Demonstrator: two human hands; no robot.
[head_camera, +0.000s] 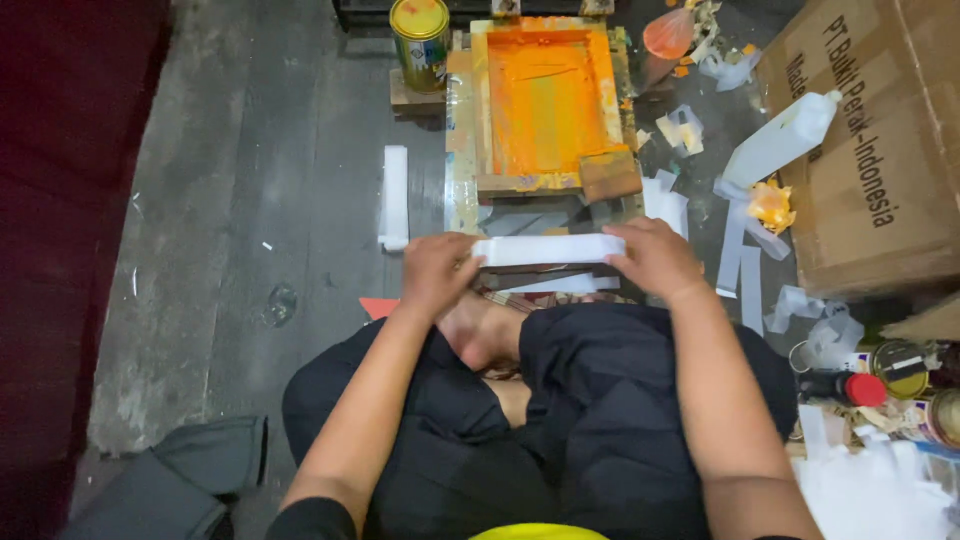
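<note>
Hands met at the centre of the view: the left hand (436, 270) gripped one end of a white folded strip (548, 249) and the right hand (655, 258) gripped the other, holding it level above the crossed legs. At twelve o'clock lay an orange-stained wooden frame (543, 100) on the floor (250, 200), a yellow-lidded can (421, 42) at eleven, a cardboard box (880, 140) at two, a white roll (394, 197) at ten.

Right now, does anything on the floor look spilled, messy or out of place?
Yes. Orange ink smears the screen frame and its wood, and stained rags and white strips lie scattered right of it. Both hands, left and right, hold a white stack level.
</note>
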